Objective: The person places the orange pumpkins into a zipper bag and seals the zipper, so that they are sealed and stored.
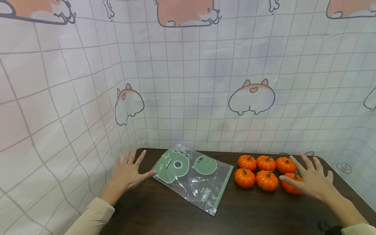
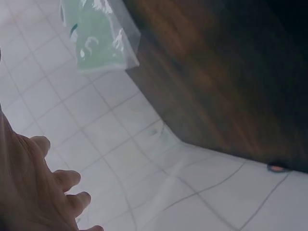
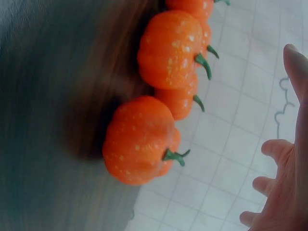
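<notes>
I saw the left hand (image 1: 126,173) splayed, lower left, near a bag (image 1: 194,179); the right hand (image 1: 315,182), lower right, splayed by pumpkins (image 1: 267,181).

Head view faces forward-down; closer, blurrier wrist views apparently share its table (image 1: 164,213).

A dark brown, wood-grained bench (image 1: 158,212) is carrying a clear bag (image 1: 191,182) and six small orange pumpkins (image 1: 266,181). The bag is lying flat and askew, its green-edged side facing the pumpkins, its far corner reaching past the back edge. The pumpkins are sitting close together in two rows of three.
</notes>
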Action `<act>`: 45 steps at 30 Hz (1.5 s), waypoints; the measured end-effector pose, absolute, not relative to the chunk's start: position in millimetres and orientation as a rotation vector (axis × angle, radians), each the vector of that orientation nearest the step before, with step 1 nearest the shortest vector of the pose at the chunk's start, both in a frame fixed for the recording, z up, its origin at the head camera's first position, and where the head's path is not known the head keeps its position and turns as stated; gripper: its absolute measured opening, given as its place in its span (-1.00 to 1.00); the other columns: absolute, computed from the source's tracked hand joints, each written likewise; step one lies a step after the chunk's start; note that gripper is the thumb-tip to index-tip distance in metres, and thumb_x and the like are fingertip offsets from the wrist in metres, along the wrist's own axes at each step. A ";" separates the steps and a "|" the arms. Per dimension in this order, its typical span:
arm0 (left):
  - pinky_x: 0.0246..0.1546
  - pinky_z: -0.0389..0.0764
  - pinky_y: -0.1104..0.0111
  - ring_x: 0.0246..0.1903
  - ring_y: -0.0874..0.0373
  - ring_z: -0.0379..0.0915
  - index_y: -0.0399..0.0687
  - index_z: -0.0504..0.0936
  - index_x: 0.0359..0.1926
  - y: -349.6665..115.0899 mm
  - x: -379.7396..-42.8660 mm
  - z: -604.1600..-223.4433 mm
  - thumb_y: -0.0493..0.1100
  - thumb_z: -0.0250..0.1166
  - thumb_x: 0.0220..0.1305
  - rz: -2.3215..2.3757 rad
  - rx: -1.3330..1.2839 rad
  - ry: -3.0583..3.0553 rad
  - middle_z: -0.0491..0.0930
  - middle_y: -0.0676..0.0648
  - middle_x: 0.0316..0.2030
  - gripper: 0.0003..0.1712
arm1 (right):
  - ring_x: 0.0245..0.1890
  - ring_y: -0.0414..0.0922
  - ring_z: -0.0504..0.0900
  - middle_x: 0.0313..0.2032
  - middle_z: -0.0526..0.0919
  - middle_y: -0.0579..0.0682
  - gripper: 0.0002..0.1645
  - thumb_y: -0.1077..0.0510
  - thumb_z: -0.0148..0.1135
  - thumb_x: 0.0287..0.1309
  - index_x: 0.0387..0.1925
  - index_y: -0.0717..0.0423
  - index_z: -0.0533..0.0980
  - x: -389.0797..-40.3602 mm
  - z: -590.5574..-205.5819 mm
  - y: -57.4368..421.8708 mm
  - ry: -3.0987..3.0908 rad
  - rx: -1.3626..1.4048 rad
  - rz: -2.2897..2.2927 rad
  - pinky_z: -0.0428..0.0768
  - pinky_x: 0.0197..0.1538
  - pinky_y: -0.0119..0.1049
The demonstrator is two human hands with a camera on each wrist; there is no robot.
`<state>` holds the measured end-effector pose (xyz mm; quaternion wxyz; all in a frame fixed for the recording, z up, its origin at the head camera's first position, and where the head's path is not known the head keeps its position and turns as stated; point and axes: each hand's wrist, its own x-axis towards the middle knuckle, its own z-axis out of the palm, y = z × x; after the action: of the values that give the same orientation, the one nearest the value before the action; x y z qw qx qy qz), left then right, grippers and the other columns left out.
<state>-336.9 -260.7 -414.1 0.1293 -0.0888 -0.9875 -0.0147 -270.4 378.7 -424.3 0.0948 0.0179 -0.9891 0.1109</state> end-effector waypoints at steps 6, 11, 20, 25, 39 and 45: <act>0.46 -0.16 -0.38 0.58 -0.36 -0.15 0.20 -0.02 0.65 -257.6 -329.2 -431.2 0.74 -0.08 0.14 -0.074 -0.246 -2.882 -0.03 -0.30 0.60 0.22 | 0.48 0.60 -0.30 0.60 -0.23 0.34 0.19 -0.54 0.04 0.27 0.65 -0.04 -0.11 -265.6 -435.0 366.2 -2.920 0.091 0.357 -0.17 0.05 0.82; 0.46 -0.19 -0.39 0.59 -0.34 -0.18 0.22 0.01 0.64 -251.2 -323.3 -443.5 0.73 -0.03 0.12 -0.134 -0.247 -2.884 -0.04 -0.29 0.61 0.23 | 0.49 0.57 -0.26 0.60 -0.17 0.32 0.18 -0.53 0.10 0.24 0.64 -0.04 -0.04 -264.4 -443.3 355.0 -2.899 0.119 0.389 -0.13 0.05 0.81; 0.47 -0.23 -0.39 0.60 -0.32 -0.18 0.25 0.01 0.64 -229.5 -318.3 -462.2 0.74 -0.01 0.10 -0.192 -0.275 -2.909 -0.03 -0.25 0.62 0.23 | 0.47 0.54 -0.09 0.56 -0.02 0.33 0.16 -0.53 0.15 0.20 0.62 -0.09 0.04 -264.7 -459.4 328.9 -2.878 0.177 0.397 -0.07 0.10 0.75; 0.47 -0.25 -0.40 0.60 -0.31 -0.20 0.28 0.02 0.64 -212.8 -317.0 -469.6 0.74 -0.01 0.10 -0.232 -0.303 -2.923 -0.05 -0.22 0.62 0.22 | 0.45 0.50 0.01 0.54 0.07 0.31 0.13 -0.51 0.19 0.19 0.59 -0.03 0.14 -268.0 -463.4 315.2 -2.841 0.231 0.387 0.00 0.19 0.65; 0.41 0.08 -0.38 0.47 -0.37 0.17 0.23 0.19 0.58 -150.4 -319.7 -477.1 0.59 0.15 0.18 -0.414 -0.415 -2.768 0.29 -0.28 0.48 0.07 | 0.38 0.44 0.20 0.46 0.21 0.34 0.10 -0.39 0.30 0.19 0.50 0.22 0.23 -290.5 -475.2 275.7 -2.767 0.325 0.529 0.14 0.20 0.57; 0.33 0.32 -0.25 0.31 -0.24 0.40 0.15 0.36 0.49 -124.0 -315.3 -474.1 0.43 0.24 0.27 -0.602 -0.490 -2.653 0.53 -0.20 0.28 -0.11 | 0.35 0.41 0.30 0.40 0.31 0.36 0.03 -0.29 0.37 0.18 0.46 0.22 0.27 -298.9 -478.4 266.1 -2.732 0.381 0.584 0.20 0.16 0.53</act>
<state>-315.3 -124.0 -474.1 0.1878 -0.1740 -0.9427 -0.2138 -298.9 266.1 -478.4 0.1605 0.1332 -0.9564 0.2044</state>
